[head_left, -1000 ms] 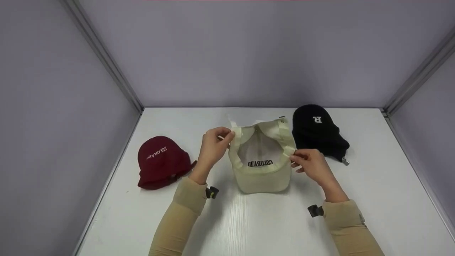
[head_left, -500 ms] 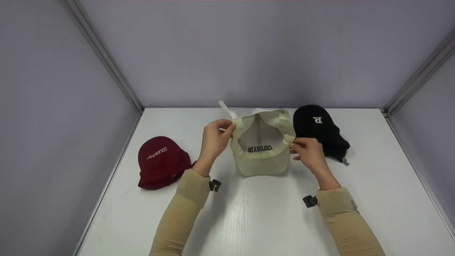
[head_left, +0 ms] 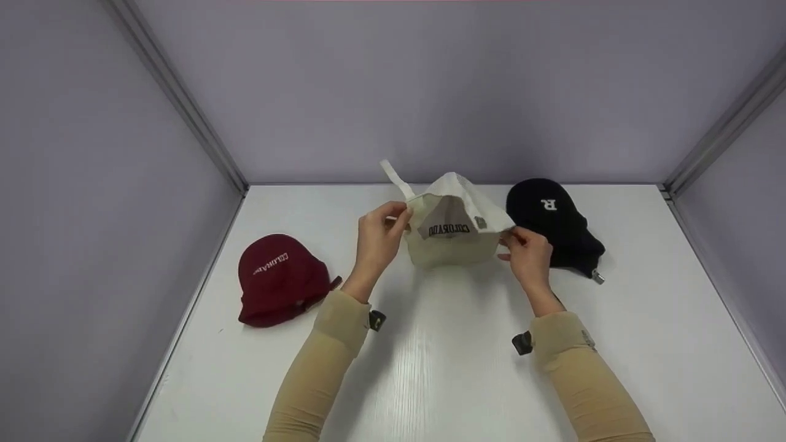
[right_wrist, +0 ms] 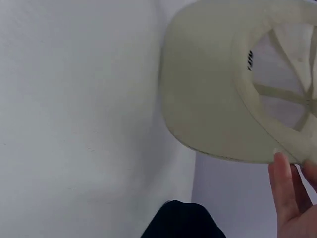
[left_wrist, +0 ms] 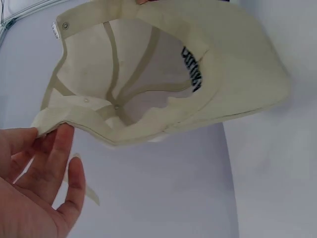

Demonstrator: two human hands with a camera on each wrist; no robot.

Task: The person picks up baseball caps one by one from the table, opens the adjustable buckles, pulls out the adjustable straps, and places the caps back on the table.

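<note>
A cream baseball cap [head_left: 451, 248] hangs between my two hands over the back middle of the table. Its hollow inside faces me, and dark COLORADO lettering shows reversed through the crown. My left hand [head_left: 382, 236] pinches the left edge of the cap, near the loose strap [head_left: 396, 178] that sticks up. On the other side my right hand [head_left: 529, 253] pinches the right edge. The left wrist view shows the thumb and fingertips [left_wrist: 63, 136] on the band. In the right wrist view the fingers [right_wrist: 285, 178] grip the edge beside the brim [right_wrist: 203, 89].
A dark red cap [head_left: 279, 279] with white lettering lies at the left of the white table [head_left: 430, 380]. At the right back lies a black cap [head_left: 546, 224] with a white R, close to my right hand. Grey panels [head_left: 381, 92] enclose the table at the back and sides.
Both hands have moved away from me, toward the back panel, with the cream cap. The cap has tipped, so its white outer crown now shows, and its strap has swung up.
</note>
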